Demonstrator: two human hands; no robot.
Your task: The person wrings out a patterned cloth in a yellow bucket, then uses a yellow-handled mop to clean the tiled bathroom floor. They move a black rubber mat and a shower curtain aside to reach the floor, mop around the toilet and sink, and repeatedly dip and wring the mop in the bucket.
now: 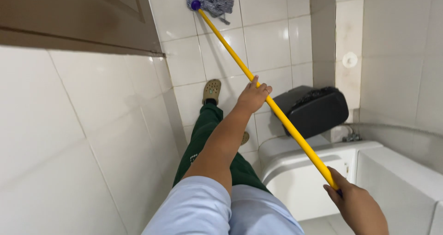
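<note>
While both hands' fingers clamp the yellow mop handle (258, 88), a black bin (314, 109) sits just beside it.

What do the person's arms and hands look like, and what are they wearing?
Both hands, the left hand and the right hand, are bare, with no gloves. The left arm is bare below a short light blue fabric sleeve. No watch or bracelet shows.

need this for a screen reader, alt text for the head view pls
Seen from above, a person's left hand and right hand grip a yellow mop handle, its grey mop head on the white tiled floor. A black bin stands beside a white toilet.
</note>
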